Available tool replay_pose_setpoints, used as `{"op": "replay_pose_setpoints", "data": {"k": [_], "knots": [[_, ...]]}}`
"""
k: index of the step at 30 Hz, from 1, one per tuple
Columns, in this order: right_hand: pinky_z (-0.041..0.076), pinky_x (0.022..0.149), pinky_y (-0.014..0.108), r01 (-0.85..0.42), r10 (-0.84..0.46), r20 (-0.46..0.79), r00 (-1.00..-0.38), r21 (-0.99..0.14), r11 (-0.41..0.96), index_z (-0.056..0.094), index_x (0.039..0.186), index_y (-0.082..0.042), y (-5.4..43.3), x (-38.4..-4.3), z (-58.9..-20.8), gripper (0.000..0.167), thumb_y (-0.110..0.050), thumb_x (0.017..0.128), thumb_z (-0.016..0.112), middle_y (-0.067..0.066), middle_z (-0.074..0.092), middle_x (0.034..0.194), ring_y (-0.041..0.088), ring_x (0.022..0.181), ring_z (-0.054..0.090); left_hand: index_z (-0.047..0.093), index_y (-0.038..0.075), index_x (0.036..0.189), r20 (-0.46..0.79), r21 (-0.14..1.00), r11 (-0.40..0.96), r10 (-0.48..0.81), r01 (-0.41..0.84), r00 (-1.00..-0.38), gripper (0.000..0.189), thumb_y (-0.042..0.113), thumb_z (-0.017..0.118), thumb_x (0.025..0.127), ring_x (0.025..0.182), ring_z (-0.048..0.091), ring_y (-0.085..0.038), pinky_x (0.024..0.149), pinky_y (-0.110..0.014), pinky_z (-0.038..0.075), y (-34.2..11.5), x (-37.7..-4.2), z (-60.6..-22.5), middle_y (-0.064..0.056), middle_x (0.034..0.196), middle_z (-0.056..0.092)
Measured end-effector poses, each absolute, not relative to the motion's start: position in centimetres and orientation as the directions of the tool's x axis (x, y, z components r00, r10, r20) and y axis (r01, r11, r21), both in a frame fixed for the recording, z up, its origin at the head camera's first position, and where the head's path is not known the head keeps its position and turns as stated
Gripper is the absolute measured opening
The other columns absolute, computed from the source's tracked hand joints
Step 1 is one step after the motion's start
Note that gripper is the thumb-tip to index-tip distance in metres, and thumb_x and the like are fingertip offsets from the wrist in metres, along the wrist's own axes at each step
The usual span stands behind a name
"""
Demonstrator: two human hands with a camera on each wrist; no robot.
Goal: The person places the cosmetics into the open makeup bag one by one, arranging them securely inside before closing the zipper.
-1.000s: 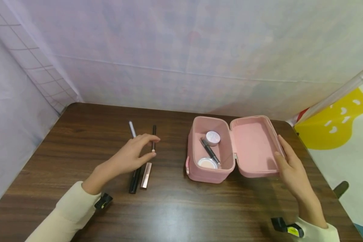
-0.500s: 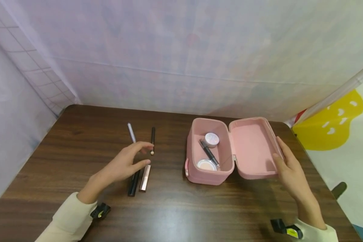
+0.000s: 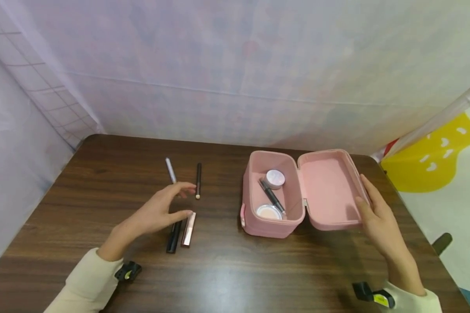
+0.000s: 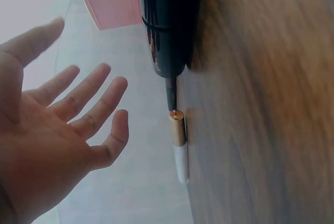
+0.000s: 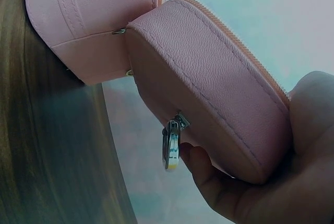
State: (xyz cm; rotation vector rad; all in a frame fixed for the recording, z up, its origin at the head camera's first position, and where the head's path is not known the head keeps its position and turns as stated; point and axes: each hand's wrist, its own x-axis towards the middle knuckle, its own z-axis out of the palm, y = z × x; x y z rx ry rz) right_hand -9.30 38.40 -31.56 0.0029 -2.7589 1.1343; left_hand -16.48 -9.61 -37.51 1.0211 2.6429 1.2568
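Note:
My left hand (image 3: 156,213) hovers over a few slim cosmetics, fingers loosely bent and thumb apart, holding nothing. Just past its fingertips lies a thin black stick with a pale tip (image 3: 198,180). A rose-gold tube (image 3: 189,230) lies by the thumb. Partly under the hand are a black tube (image 3: 173,239) and a lilac-white pen (image 3: 170,168). In the left wrist view the palm (image 4: 57,114) is bare beside the black tube (image 4: 169,31). My right hand (image 3: 381,226) grips the outer edge of the opened lid (image 3: 330,191) of a pink cosmetic case (image 3: 272,230).
Inside the case are a round white jar (image 3: 275,178), a black pen (image 3: 272,196) and a round compact (image 3: 269,212). A metal ring (image 5: 171,145) hangs from the lid. A pale curtain (image 3: 235,87) stands behind the brown table (image 3: 227,269).
My left hand has drawn back slightly left and toward me, off the thin black stick. The right hand stays on the lid, and the case has not moved.

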Motion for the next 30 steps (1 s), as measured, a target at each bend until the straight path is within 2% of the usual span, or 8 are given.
{"op": "replay_pose_setpoints", "data": {"k": [3,7,10,13,18,21,25,30], "knots": [[0.037,0.088,0.013,-0.06,0.057,0.144,-0.988,-0.695,0.716,0.011,0.155,-0.022,38.3,-9.5,-31.5,0.057,-0.023,0.104,0.038,0.02,0.022,0.153,0.044,0.121,0.036,0.045,0.007,0.137,0.167,0.699,0.49,0.597,0.521,-0.785,0.063,0.02,0.075,0.084,0.114,0.053,-0.032,0.094,-0.063,0.033,-10.0,-16.6,-37.6,-0.012,0.13,0.054],[0.041,0.096,0.039,-0.045,0.063,0.131,-0.989,-0.691,0.721,0.01,0.155,-0.023,38.3,-9.5,-31.4,0.057,-0.024,0.104,0.037,0.02,0.021,0.154,0.044,0.121,0.036,0.042,0.007,0.14,0.131,0.714,0.49,0.609,0.5,-0.783,0.069,0.026,0.076,0.083,0.115,0.051,-0.033,0.093,-0.061,0.037,-10.8,-17.0,-37.8,-0.013,0.132,0.052],[0.04,0.098,0.039,-0.039,0.067,0.124,-0.99,-0.698,0.715,0.01,0.155,-0.022,38.2,-9.5,-31.4,0.058,-0.024,0.104,0.037,0.02,0.02,0.154,0.044,0.121,0.036,0.041,0.006,0.139,0.138,0.726,0.478,0.602,0.494,-0.787,0.072,0.027,0.078,0.081,0.113,0.051,-0.034,0.09,-0.056,0.041,-11.4,-17.4,-37.9,-0.014,0.13,0.053],[0.038,0.092,0.018,-0.033,0.076,0.124,-0.989,-0.702,0.711,0.011,0.155,-0.021,38.2,-9.4,-31.4,0.058,-0.024,0.104,0.037,0.021,0.021,0.153,0.044,0.12,0.036,0.041,0.006,0.139,0.126,0.739,0.471,0.606,0.482,-0.785,0.074,0.025,0.08,0.079,0.114,0.049,-0.035,0.092,-0.057,0.04,-12.1,-17.6,-37.9,-0.016,0.129,0.052],[0.036,0.087,0.012,-0.028,0.089,0.131,-0.987,-0.697,0.717,0.012,0.155,-0.019,38.2,-9.1,-31.4,0.057,-0.024,0.104,0.038,0.022,0.023,0.153,0.044,0.12,0.037,0.034,0.012,0.144,0.013,0.784,0.459,0.66,0.417,-0.751,0.086,0.031,0.082,0.075,0.123,0.04,-0.037,0.097,-0.059,0.035,-13.0,-17.5,-38.0,-0.015,0.14,0.041],[0.038,0.097,0.026,-0.027,0.089,0.13,-0.988,-0.696,0.717,0.012,0.155,-0.021,38.2,-9.1,-31.4,0.058,-0.024,0.104,0.037,0.021,0.022,0.153,0.044,0.122,0.036,0.026,0.016,0.147,-0.055,0.814,0.44,0.71,0.381,-0.702,0.096,0.033,0.083,0.073,0.126,0.035,-0.037,0.098,-0.061,0.033,-13.4,-17.4,-38.2,-0.012,0.146,0.032],[0.035,0.102,0.035,-0.033,0.086,0.133,-0.987,-0.704,0.71,0.012,0.155,-0.02,38.1,-9.2,-31.4,0.058,-0.023,0.104,0.038,0.021,0.021,0.153,0.044,0.123,0.033,0.022,0.02,0.147,-0.083,0.834,0.403,0.766,0.377,-0.637,0.103,0.033,0.086,0.068,0.125,0.034,-0.034,0.097,-0.06,0.032,-13.8,-17.3,-38.7,-0.008,0.147,0.029],[0.037,0.099,0.03,-0.036,0.08,0.13,-0.988,-0.704,0.709,0.011,0.155,-0.019,38.1,-9.3,-31.4,0.058,-0.023,0.104,0.038,0.022,0.021,0.153,0.045,0.122,0.034,0.024,0.022,0.145,-0.096,0.824,0.401,0.795,0.401,-0.599,0.105,0.034,0.088,0.062,0.124,0.035,-0.031,0.099,-0.063,0.026,-14.0,-17.2,-39.2,-0.003,0.145,0.03]]}}
